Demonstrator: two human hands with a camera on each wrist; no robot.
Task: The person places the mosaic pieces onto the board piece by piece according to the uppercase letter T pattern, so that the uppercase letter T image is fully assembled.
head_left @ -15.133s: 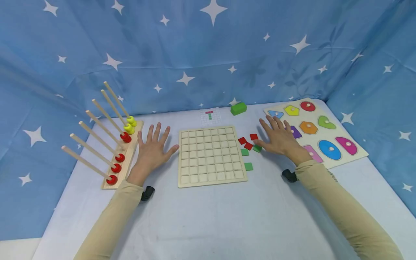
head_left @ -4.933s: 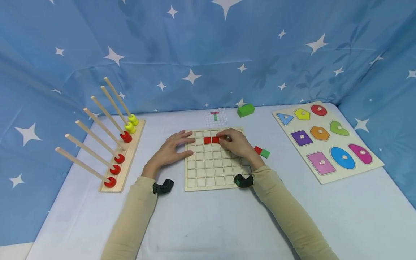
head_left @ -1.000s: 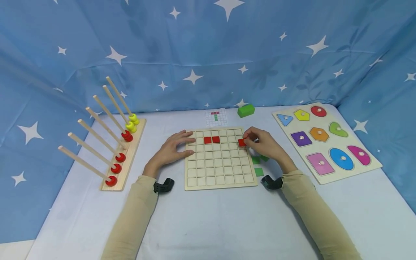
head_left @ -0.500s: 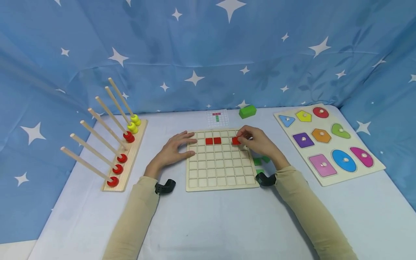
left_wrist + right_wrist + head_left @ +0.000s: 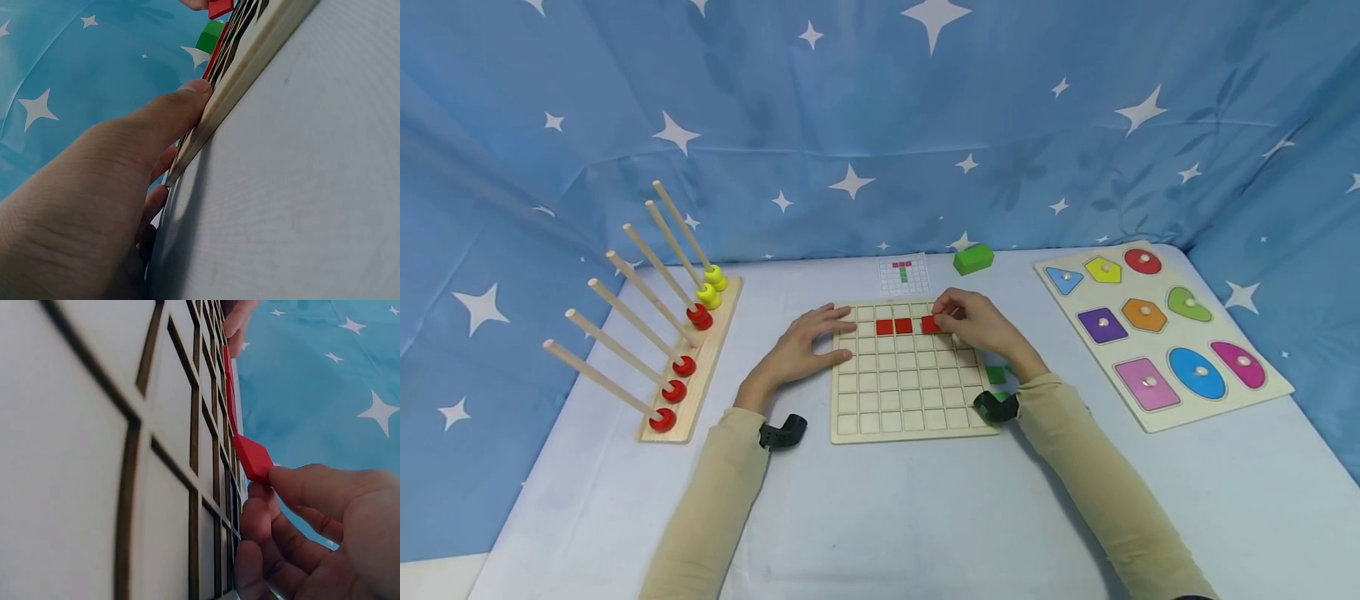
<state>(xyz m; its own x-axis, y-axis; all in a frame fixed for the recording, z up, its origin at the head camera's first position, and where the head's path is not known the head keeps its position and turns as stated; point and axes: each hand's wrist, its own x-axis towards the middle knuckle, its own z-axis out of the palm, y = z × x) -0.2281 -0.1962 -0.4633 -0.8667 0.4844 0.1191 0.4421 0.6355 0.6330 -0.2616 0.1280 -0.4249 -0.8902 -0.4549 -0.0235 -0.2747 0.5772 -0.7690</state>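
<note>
A wooden grid board (image 5: 910, 400) lies on the white table. Two red square tiles (image 5: 893, 326) sit side by side in its second row from the back. Between thumb and fingers my right hand (image 5: 973, 321) pinches a third red tile (image 5: 252, 457), tilted just over the board to the right of those two. My left hand (image 5: 801, 346) rests at the board's left edge, fingers relaxed, its thumb (image 5: 187, 100) touching the rim. Green tiles (image 5: 996, 375) lie by the board's right edge, partly hidden by the right wrist.
Behind the board lies a pattern card (image 5: 904, 275) with a red and green T, beside a green block (image 5: 973, 259). A peg stand (image 5: 700, 358) with red and yellow rings is at the left. A shape puzzle board (image 5: 1108, 350) lies at the right.
Two red tiles have gone from the table into the board's grid. My right hand has carried the third red tile leftward from the board's right edge over the grid. My left hand has stayed in place lately.
</note>
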